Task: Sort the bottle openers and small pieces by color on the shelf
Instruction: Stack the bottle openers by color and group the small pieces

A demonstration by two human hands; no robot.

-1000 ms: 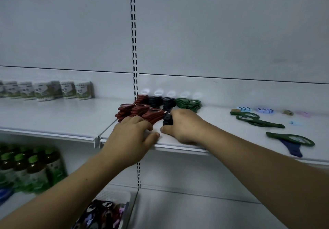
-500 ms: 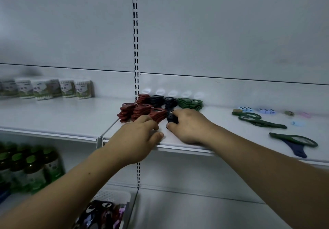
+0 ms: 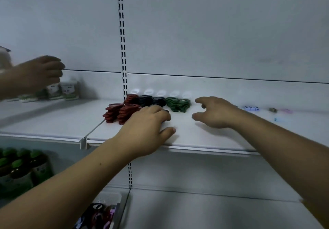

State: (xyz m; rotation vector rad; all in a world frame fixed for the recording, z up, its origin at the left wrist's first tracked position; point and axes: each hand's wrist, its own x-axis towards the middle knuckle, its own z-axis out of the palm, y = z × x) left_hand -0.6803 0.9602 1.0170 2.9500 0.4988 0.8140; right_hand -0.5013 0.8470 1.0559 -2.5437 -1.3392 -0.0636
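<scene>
Right hand (image 3: pixel 216 113), now off the black opener (image 3: pixel 165 111), open beside left hand (image 3: pixel 147 129)

The left hand (image 3: pixel 147 129) lies palm-down, right hand (image 3: pixel 215 112) open.

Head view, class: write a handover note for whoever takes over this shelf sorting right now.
Left hand: lies on the shelf, fingertips at a black opener; grip unclear.
Right hand: open, empty, above the shelf.
Done: red stacks, black stacks and green stacks stand side by side at the back.
Left: the black opener probably belongs with the black stacks; the small pieces lie scattered on the right, likely to be grouped.
Note: another person's hand is by the jars, far left.
</scene>
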